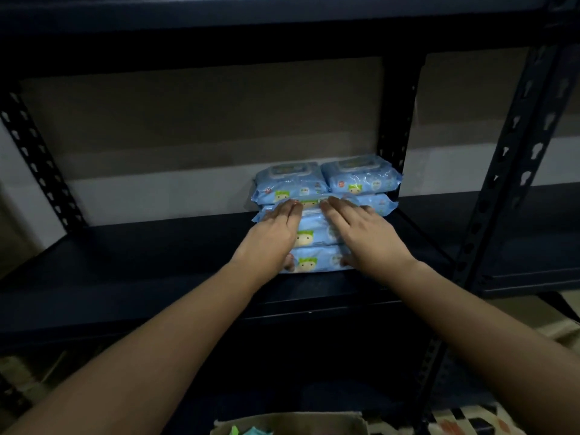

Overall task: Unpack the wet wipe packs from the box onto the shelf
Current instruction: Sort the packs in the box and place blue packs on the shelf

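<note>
Several blue wet wipe packs are stacked on the dark shelf board (pixel 141 262). Two stacks stand at the back (pixel 361 175), against the wall. A front stack of packs (pixel 314 243) stands nearer the shelf's edge. My left hand (pixel 273 237) lies flat on the left side of the front stack's top pack, fingers straight. On its right side my right hand (pixel 361 233) rests the same way, thumb down the stack's side. The cardboard box (pixel 288 423) shows at the bottom edge, with coloured packaging inside.
The dark metal shelving unit has perforated uprights at left (pixel 37 158), middle (pixel 395 136) and right (pixel 502 183). Another shelf board (pixel 282 14) hangs overhead. A patterned cloth (pixel 470 422) lies on the floor beside the box.
</note>
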